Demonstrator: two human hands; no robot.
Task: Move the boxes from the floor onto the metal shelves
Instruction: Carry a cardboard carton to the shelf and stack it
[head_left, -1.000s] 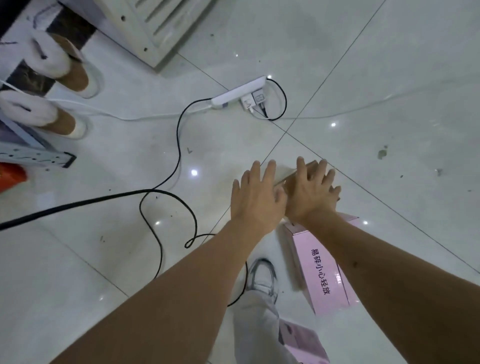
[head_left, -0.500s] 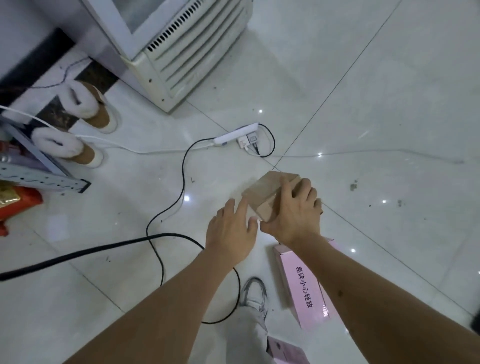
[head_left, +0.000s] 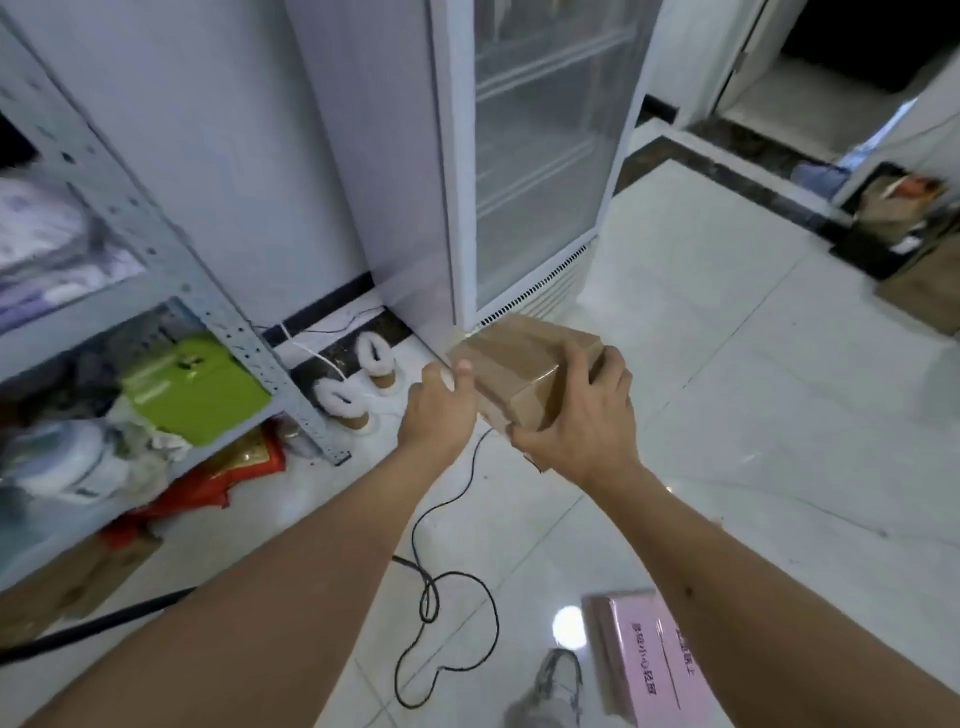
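Both hands hold a brown cardboard box (head_left: 524, 371) in the air, above the white tiled floor (head_left: 753, 415) and in front of the lower corner of a glass-door refrigerator (head_left: 535, 171). The right hand (head_left: 582, 418) grips the near right end of the box, with its fingers curled over the top face and its thumb on the near side. The left hand (head_left: 441, 410) grips the left end, with its thumb against the box's side. The box is tilted, its far end higher than its near end.

The metal shelves (head_left: 171, 270) stand at the left, well apart from the box. The shelves carry a green box (head_left: 192, 392) and other blurred items. A pink box (head_left: 654, 660) with printed characters lies on the floor at the lower right, just beside a shoe (head_left: 558, 680). A black cable (head_left: 447, 613) loops across the floor between the forearms. Two fleece-lined slippers (head_left: 358, 379) sit at the wall between the shelves and the refrigerator.
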